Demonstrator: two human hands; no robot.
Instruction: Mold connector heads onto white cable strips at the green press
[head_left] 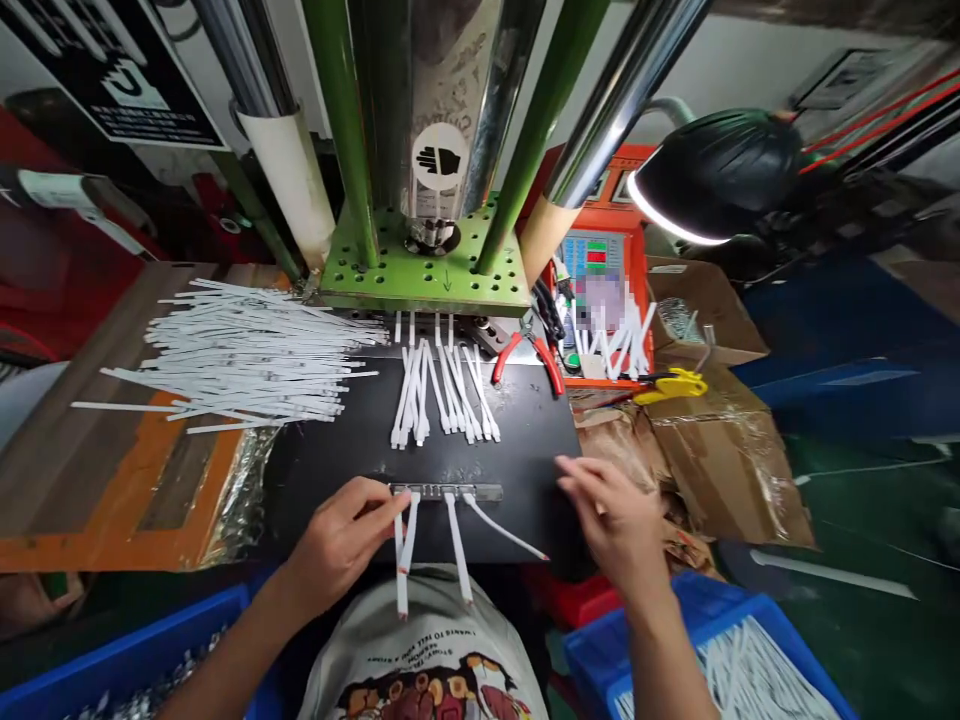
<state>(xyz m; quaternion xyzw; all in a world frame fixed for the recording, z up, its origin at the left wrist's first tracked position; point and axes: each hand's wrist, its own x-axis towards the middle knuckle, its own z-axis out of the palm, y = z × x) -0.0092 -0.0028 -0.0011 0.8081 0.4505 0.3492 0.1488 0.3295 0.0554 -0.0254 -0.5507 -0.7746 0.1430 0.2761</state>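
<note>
At the left end of a slotted metal bar [487, 492] near the table's front edge, my left hand [346, 530] is closed in a pinch on the end of a white strip [402, 598]. Other white strips [458, 555] extend from the bar toward me, one of them bent off to the right. Apart from the bar, over the table's right edge, my right hand [619, 515] has its fingers loosely apart, with nothing visible in them. Beyond the bar lies a small group of white strips [446, 395] with wider near ends.
A green press plate [427, 285] stands behind, with strip ends under it. A large strip pile [255, 350] lies left. Red-handled pliers [529, 355], a yellow-handled tool [671, 387] and a lamp [720, 175] are right. Blue bins [585, 650] flank my lap.
</note>
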